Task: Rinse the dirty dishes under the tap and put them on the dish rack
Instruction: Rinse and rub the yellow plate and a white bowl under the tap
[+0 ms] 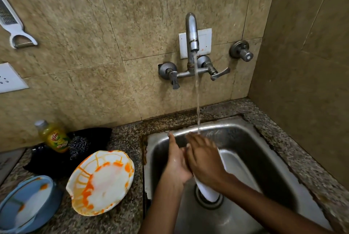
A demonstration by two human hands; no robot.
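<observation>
The tap [191, 31] is running, and its stream falls onto a white plate [232, 165] held on edge inside the steel sink [245, 139], its lower rim down near the drain. The left hand [176, 162] supports the plate from the far side with fingers [171, 139] straight and pointing toward the wall, while the right hand [204, 160] lies flat across the plate's near face, fingers extended and pressing or rubbing rather than curled round it. How much soil remains on this plate is hard to judge, since both hands cover most of it and the visible part looks clean. The task seems to be at an early stage: on the granite tabletop [124, 139] left of the sink a white dish streaked with orange sauce [102, 182] waits unrinsed, and beside it, at the lower left, a blue bowl [24, 201] with orange smears and something pale inside also waits. Behind them stand a bottle of dish liquid [54, 137] and a dark scrubber [79, 145]. No dish rack appears in this view, so nothing can be confirmed as racked; at least two items remain after the plate in hand.
</observation>
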